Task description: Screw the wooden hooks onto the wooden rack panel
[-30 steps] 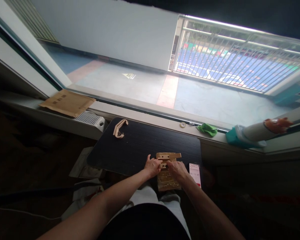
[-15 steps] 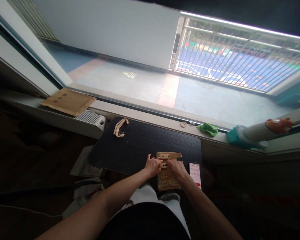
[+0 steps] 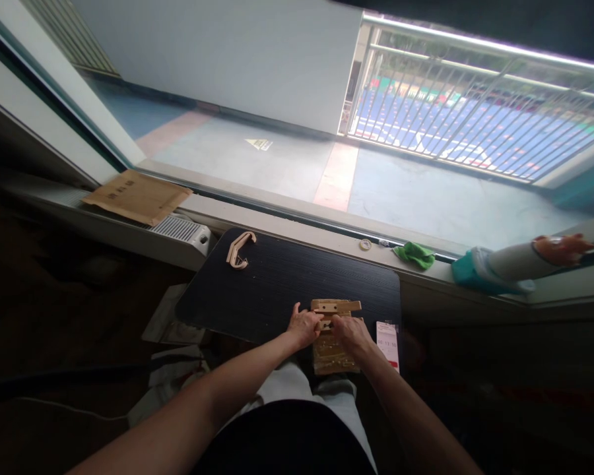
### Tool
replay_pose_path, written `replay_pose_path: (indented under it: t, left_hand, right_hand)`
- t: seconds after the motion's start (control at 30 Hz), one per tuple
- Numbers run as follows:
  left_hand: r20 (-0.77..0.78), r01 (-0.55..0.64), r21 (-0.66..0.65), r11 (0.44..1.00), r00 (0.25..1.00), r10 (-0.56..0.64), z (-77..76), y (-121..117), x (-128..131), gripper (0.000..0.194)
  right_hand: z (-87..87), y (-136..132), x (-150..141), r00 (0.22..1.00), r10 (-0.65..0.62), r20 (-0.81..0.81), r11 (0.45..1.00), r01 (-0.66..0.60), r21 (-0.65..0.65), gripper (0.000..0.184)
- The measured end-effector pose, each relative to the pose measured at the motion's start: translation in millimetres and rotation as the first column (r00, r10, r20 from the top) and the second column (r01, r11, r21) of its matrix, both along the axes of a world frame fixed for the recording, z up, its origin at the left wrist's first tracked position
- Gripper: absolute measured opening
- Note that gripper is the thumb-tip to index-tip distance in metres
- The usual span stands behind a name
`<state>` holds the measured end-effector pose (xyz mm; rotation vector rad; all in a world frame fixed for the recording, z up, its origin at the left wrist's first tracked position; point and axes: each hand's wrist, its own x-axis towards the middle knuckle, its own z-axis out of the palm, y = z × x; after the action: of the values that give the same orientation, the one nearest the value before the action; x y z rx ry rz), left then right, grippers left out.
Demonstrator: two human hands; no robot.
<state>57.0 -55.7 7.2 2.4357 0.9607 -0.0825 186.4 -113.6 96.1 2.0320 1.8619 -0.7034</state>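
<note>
On the near edge of a dark table lies a tan block (image 3: 335,363) that looks wrapped in clear tape. Across its far end rests a wooden bar (image 3: 332,306) with two dark holes. A second, short wooden piece (image 3: 326,325) with dark holes sits nearer, between my hands. My left hand (image 3: 304,328) holds its left end, fingers closed on it and the thumb side raised. The fingers of my right hand (image 3: 351,335) are curled closed at its right end and cover that end. Whether a smaller part is pinched there is hidden.
A bent wooden frame (image 3: 236,251) lies on the black table (image 3: 277,284) at far left. A phone (image 3: 387,346) is at the right edge. The windowsill holds a tape roll (image 3: 365,245), a green cloth (image 3: 416,255) and a teal container (image 3: 468,272). A brown envelope (image 3: 138,196) tops the radiator (image 3: 183,231).
The view has shifted slightly. Both hands stay at the short wooden piece, with hardly any visible movement.
</note>
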Motion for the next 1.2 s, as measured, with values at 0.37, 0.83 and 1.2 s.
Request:
replay_pose_path:
  t: [0.37, 0.83, 1.2]
  left_hand:
    - [-0.017, 0.013, 0.015, 1.000, 1.000, -0.013, 0.8, 0, 0, 0.031]
    - [-0.099, 0.003, 0.016, 1.000, 0.995, -0.001, 7.2, -1, 1, 0.025]
    - [-0.109, -0.030, 0.012, 0.999, 0.994, 0.031, 4.1, -5, 3, 0.028]
  right_hand:
    - [4.9, 3, -3, 0.997, 0.076, 0.003, 0.997, -0.076, 0.029, 0.027]
    - [2.3, 9, -5, 0.996, 0.048, -0.070, 0.999, -0.048, -0.003, 0.026]
    - [-6.3, 7, 6, 0.987, 0.127, -0.101, 0.992, -0.125, 0.028, 0.028]
